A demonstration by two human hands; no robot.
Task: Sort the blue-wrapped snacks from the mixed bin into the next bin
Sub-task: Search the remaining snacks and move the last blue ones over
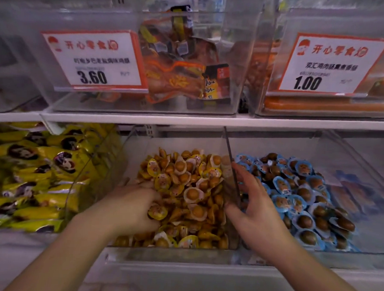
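A clear middle bin (172, 254) holds a heap of yellow-wrapped snacks (191, 189). To its right, past a clear divider wall (231, 165), a second bin (358, 256) holds blue-wrapped snacks (299, 195). My left hand (134, 209) is dug into the yellow heap at its left side, fingers curled among the packets and round a yellow one. My right hand (250, 206) is spread open at the divider, its fingers reaching over the blue snacks and its thumb on the yellow side. No blue packet shows in the middle bin.
A bin of long yellow packets (29, 177) stands on the left. The shelf above carries clear bins with orange packs (179, 78), sausages (326, 105) and two price cards (93, 60) (333, 66). A white shelf edge (179, 276) runs in front.
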